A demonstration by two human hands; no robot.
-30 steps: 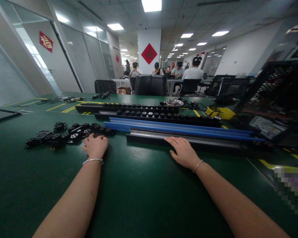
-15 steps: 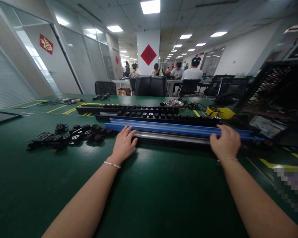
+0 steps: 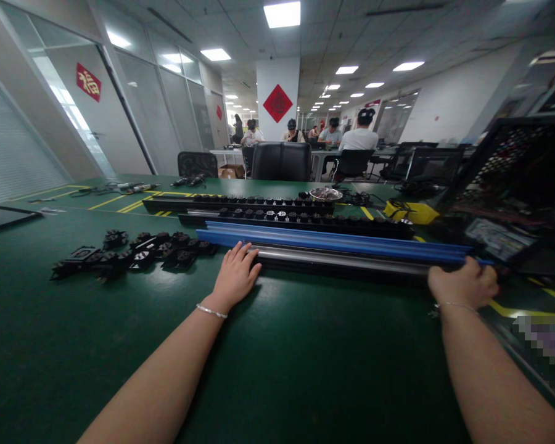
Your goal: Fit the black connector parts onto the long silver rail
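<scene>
R hand (image 3: 465, 285) had just shifted right, so the two hands roughly spanned the blk rail (image 3: 342, 260), lying beside the blue rail (image 3: 333, 239) on the green counter (image 3: 305, 351). L hand (image 3: 234, 277) touched its L end, unclenched; R grip blurred, couldn't tell. Blk parts (image 3: 141, 258) sat left; ppl (image 3: 358, 137) sat beyond, office lights on.

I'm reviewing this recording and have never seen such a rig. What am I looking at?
There is no robot: these are a person's bare hands, seen from one camera worn on the head, looking forward and down. On the green table lie a black-and-silver rail, a blue rail behind it, and two rows of black parts farther back. Loose black parts lie to the left. The left hand touches the front rail's left end; the right hand is near its right end. Whether either grips is unclear.
</scene>
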